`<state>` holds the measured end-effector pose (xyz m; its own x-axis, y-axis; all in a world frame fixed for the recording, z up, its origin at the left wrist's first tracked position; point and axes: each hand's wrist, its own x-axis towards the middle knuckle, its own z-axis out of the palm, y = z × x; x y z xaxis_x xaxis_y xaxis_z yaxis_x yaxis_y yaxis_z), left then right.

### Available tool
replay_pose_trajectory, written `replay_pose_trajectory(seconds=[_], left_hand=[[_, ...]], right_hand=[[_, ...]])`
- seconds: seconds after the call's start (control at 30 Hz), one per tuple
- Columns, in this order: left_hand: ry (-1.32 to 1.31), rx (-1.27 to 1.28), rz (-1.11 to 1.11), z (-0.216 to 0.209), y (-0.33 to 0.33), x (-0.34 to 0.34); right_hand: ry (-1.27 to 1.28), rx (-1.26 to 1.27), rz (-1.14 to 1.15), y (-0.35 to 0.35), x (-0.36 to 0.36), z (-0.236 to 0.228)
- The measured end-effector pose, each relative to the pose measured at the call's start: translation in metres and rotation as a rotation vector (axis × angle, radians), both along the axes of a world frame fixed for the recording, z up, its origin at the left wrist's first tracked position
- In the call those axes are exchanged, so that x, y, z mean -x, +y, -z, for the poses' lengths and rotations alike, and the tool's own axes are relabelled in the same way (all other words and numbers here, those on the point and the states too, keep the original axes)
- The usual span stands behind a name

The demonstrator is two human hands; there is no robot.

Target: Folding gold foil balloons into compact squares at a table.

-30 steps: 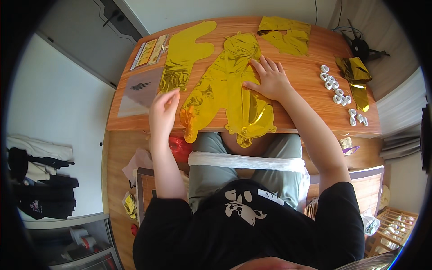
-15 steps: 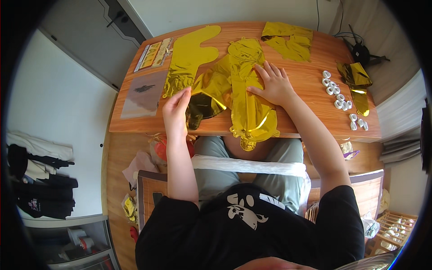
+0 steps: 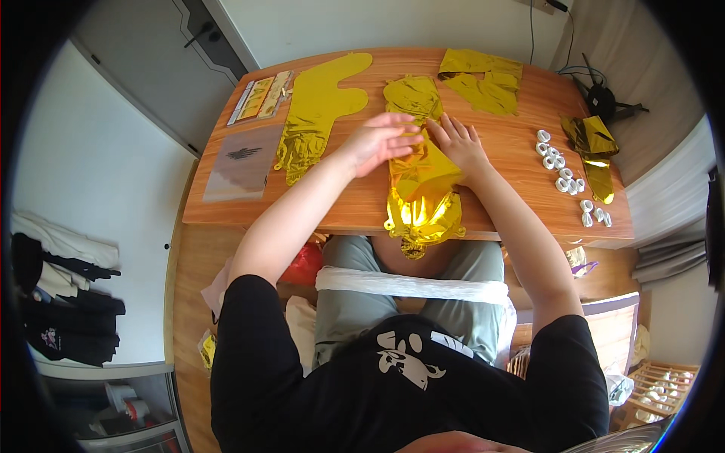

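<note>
A gold foil balloon (image 3: 427,177), flat and creased, lies across the middle of the table, its lower end hanging past the front edge above my lap. My right hand (image 3: 458,149) rests on its right side with the fingers stretched out. Over the balloon's left side is my left hand (image 3: 384,142), fingers apart and slightly blurred, holding nothing I can see. Whether it touches the foil I cannot tell. To the left lies another flat gold foil balloon (image 3: 325,98), wrinkled at its lower end.
More gold foil (image 3: 483,81) lies at the back right, and a folded gold foil piece (image 3: 591,143) at the right edge. Small white rolls (image 3: 565,175) sit near it. On the left are a translucent sheet (image 3: 238,162) and printed packets (image 3: 260,98). A bundle of white strands (image 3: 411,285) crosses my lap.
My left hand has moved right, from beside the left balloon to over the middle one. The loose foil flap left of the middle balloon now lies over it. My right hand stays on the foil.
</note>
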<state>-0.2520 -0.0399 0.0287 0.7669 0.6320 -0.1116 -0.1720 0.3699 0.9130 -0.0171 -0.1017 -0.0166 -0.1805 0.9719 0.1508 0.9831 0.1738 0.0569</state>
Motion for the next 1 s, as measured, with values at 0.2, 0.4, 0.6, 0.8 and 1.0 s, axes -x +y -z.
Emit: replay_pose_trajectory(seconds=[0.2,0.4,0.6,0.8,1.0], left_hand=[[0.767,-1.249,-0.049,0.001,0.013,0.03],[1.067,-1.48,0.149,0.016,0.013,0.023],[1.113,-1.546,0.163,0.012,0.011,0.02],[0.982,-1.495,0.148,0.017,0.016,0.036],[1.033,-1.577,0.209,0.014,0.007,0.032]], right_hand=[[0.084,-0.045,0.041,0.001,0.004,0.008],[0.06,-0.028,0.041,0.002,0.009,0.001],[0.041,-0.042,0.04,0.002,0.006,0.003],[0.074,-0.107,0.024,0.0,0.005,0.008],[0.035,-0.143,0.028,0.005,0.002,0.015]])
